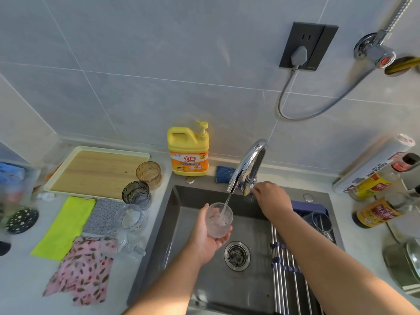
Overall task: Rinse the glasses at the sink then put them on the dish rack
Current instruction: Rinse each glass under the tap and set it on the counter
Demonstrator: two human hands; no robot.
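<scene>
Ribbed clear glass (220, 220) held under running water above the grey steel sink (181, 201).
The glass is gripped mouth up by the left hand (208, 237), fingers and thumb curled round its lower wall, and a thin stream of water (226, 203) from the curved chrome faucet (247, 162) is caught inside it. The small chrome lever (247, 192) at the faucet's base is pinched by the bent fingers of the right hand (271, 197). A roll-up rack of steel rods (284, 269) is laid across the sink's right side, and one clear glass (318, 221) is seen at its far end. An amber glass (148, 175) and a smoky dark glass (136, 194) are stood on the counter to the left.
</scene>
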